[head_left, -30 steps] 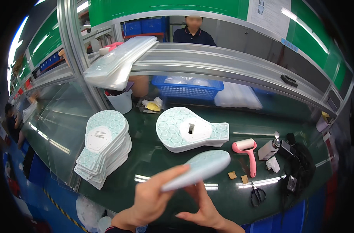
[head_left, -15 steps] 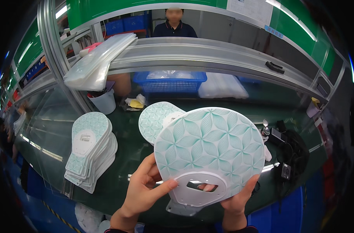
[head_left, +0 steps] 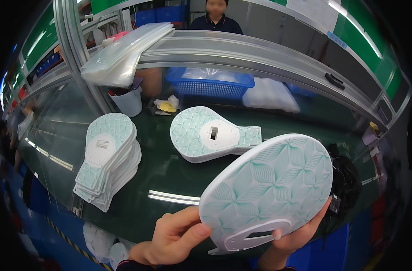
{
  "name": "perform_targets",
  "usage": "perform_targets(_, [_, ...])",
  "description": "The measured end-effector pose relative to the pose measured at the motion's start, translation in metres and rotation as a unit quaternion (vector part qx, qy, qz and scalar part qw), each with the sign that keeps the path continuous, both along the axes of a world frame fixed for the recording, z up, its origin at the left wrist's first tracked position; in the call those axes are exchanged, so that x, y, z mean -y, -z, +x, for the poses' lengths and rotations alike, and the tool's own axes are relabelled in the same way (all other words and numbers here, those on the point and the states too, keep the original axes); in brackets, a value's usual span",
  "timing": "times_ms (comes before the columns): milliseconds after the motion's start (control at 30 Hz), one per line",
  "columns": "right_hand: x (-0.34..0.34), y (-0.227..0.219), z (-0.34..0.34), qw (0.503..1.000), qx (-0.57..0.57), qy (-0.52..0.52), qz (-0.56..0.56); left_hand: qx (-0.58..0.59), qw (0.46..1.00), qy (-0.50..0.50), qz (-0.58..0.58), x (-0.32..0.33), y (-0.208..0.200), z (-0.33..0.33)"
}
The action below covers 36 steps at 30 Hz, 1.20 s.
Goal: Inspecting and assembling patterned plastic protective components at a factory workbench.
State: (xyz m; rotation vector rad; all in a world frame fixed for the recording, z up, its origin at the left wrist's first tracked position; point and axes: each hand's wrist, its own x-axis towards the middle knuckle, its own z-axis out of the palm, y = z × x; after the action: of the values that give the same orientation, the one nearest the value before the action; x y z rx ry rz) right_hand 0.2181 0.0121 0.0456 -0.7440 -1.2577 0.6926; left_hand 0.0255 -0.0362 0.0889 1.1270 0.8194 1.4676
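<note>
Both my hands hold a white plastic panel with a green leaf pattern, raised and tilted above the table. It has a large rounded end and a smooth white area with a rectangular cut-out near me. My left hand pinches its left edge between thumb and fingers. Around its lower right side closes my right hand, with a fingertip showing at the cut-out. Beyond it lies a short pile of matching paddle-shaped panels, narrow end to the right. A taller stack of such panels stands at the left.
Clear plastic bags hang over the metal rail, above a white bucket. A blue basket and flat plastic sheets sit at the back. Black cables and devices lie at the right. A person is beyond the rail.
The held panel has moved right and down and is turned more edge-on. My hands went with it, and the middle pile shows more fully. The whole view has shifted slightly.
</note>
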Motion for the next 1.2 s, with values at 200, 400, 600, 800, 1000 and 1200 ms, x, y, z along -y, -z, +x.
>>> perform_targets(200, [0.004, -0.004, 0.003, 0.982, -0.153, -0.085, -0.072, -0.010, 0.998, -0.037, -0.047, 0.006, 0.001, 0.000])
perform_targets(400, [0.007, -0.012, 0.000, 0.930, -0.304, -0.162, -0.132, 0.027, 0.998, -0.030, 0.041, -0.006, -0.003, 0.011])
perform_targets(600, [0.011, -0.021, -0.009, 0.858, -0.422, -0.229, -0.180, -0.078, 0.989, -0.026, 0.119, -0.030, -0.017, 0.004])
perform_targets(800, [0.016, -0.014, -0.008, 0.917, -0.331, -0.147, -0.166, -0.007, 0.997, -0.079, -0.010, -0.027, -0.019, 0.010])
perform_targets(1000, [0.018, -0.009, -0.006, 0.967, -0.210, -0.075, -0.125, 0.069, 0.995, 0.072, -0.022, -0.006, -0.013, 0.001])
perform_targets(1200, [0.017, -0.005, -0.007, 0.993, -0.084, -0.014, -0.081, 0.055, 0.995, 0.035, -0.073, 0.002, -0.013, 0.000])
